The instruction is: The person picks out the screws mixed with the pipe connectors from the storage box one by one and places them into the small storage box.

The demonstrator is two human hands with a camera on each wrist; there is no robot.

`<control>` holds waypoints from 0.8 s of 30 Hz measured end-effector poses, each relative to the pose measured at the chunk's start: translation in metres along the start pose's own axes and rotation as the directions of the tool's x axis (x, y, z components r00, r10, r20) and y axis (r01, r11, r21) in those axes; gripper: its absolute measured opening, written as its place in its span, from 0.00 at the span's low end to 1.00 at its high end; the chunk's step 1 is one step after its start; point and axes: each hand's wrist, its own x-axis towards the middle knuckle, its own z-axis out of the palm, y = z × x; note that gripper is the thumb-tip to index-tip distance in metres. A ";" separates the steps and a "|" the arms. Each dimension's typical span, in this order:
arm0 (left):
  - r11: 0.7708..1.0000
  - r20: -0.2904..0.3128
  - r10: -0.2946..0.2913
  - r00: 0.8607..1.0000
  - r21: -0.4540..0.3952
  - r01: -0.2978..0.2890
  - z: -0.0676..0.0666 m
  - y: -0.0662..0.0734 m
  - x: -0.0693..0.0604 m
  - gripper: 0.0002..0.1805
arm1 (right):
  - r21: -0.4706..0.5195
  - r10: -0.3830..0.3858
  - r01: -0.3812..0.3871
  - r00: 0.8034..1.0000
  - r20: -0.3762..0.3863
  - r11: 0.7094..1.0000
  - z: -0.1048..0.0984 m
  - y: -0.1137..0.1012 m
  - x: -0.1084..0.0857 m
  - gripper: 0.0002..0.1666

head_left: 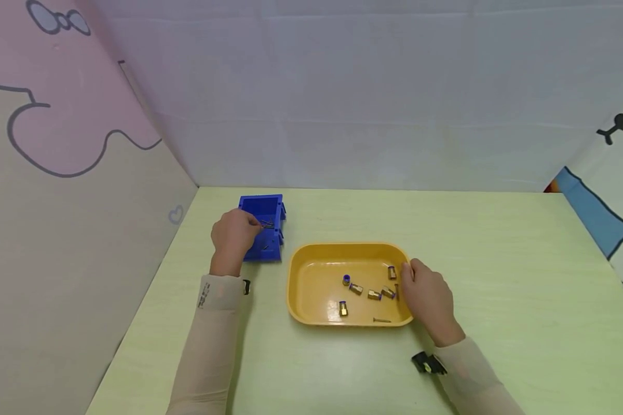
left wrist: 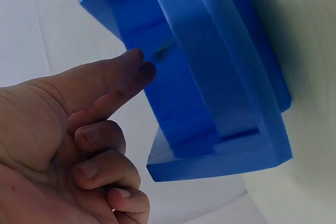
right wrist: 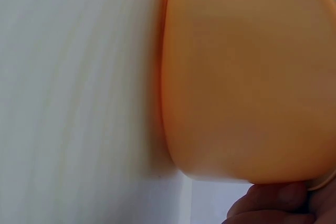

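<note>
My left hand point(head_left: 235, 235) reaches over a blue plastic bin point(head_left: 262, 252), thumb and index fingertips close together and the other fingers curled. Several thin screws point(head_left: 267, 222) lie in the bin by those fingertips; whether the fingers pinch one cannot be made out. A blurred dark piece point(left wrist: 161, 51) shows inside the bin in the left wrist view. My right hand point(head_left: 430, 300) grips the right rim of a yellow tray point(head_left: 311, 248). Inside the tray are several brass fittings with blue collars point(head_left: 356, 289), one screw point(head_left: 381, 320) near the front and another screw point(head_left: 397, 292) beside my right hand.
Both containers stand on a pale wood-grain table point(head_left: 524, 276), the bin to the left of the tray and farther back. A pale cloth wall point(head_left: 374, 104) rises behind the table. Printed side panels point(head_left: 72, 242) flank it.
</note>
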 end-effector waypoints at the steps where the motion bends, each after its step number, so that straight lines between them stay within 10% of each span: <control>1: 1.000 -0.007 0.005 1.000 -0.007 -0.005 -0.001 0.000 0.000 0.08 | -0.002 0.000 0.000 1.000 0.000 1.000 0.000 0.000 0.000 0.22; 8: 0.990 -0.102 0.133 0.986 -0.039 -0.138 -0.008 0.017 -0.012 0.11 | -0.009 0.002 -0.002 1.000 -0.001 1.000 0.001 0.002 0.001 0.22; 14: 0.945 -0.211 0.292 0.933 -0.084 -0.315 -0.018 0.043 -0.030 0.11 | -0.001 0.000 0.000 1.000 0.000 1.000 0.002 0.002 0.001 0.23; 24: 0.830 -0.071 0.507 0.859 -0.227 -0.509 -0.005 0.080 -0.047 0.11 | -0.019 -0.014 0.014 1.000 -0.006 1.000 0.008 -0.002 0.006 0.23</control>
